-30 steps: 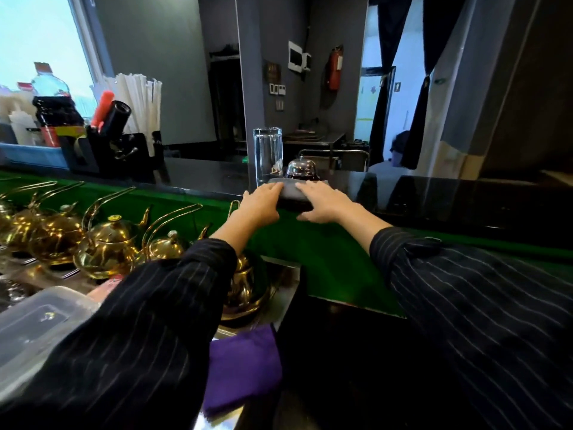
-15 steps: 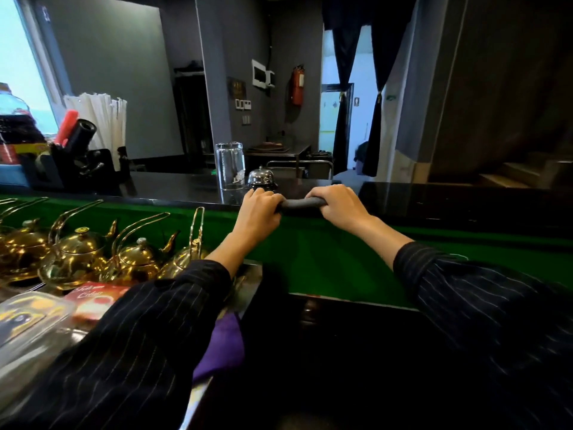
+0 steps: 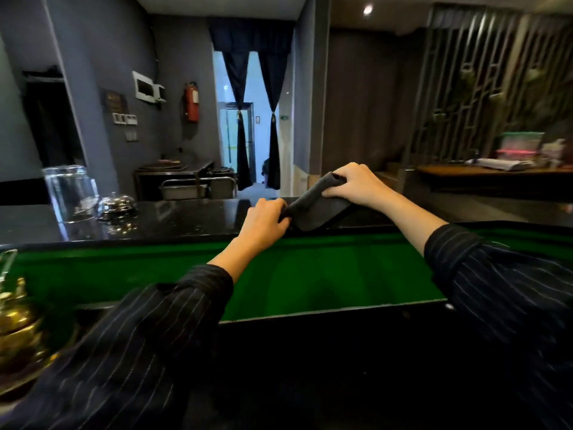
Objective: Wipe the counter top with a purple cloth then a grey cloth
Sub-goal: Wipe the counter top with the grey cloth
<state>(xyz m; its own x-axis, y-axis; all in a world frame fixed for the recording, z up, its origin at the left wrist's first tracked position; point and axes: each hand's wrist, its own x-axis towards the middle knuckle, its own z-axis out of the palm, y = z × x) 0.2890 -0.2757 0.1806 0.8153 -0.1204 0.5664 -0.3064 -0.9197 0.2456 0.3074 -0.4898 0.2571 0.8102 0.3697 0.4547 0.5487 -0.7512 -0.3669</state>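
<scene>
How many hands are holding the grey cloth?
2. The left hand grips the lower end of the grey cloth, over the counter top; the right hand grips the raised end.

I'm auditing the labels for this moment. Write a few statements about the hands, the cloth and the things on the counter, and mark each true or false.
1. The left hand and the right hand both grip the grey cloth. True.
2. The grey cloth lies spread flat on the counter top. False: it is bunched between the two hands, with its right end raised.
3. The glass stands left of the bell. True.
4. The right hand rests on the bell. False: it grips the grey cloth, well to the right of the bell.
</scene>
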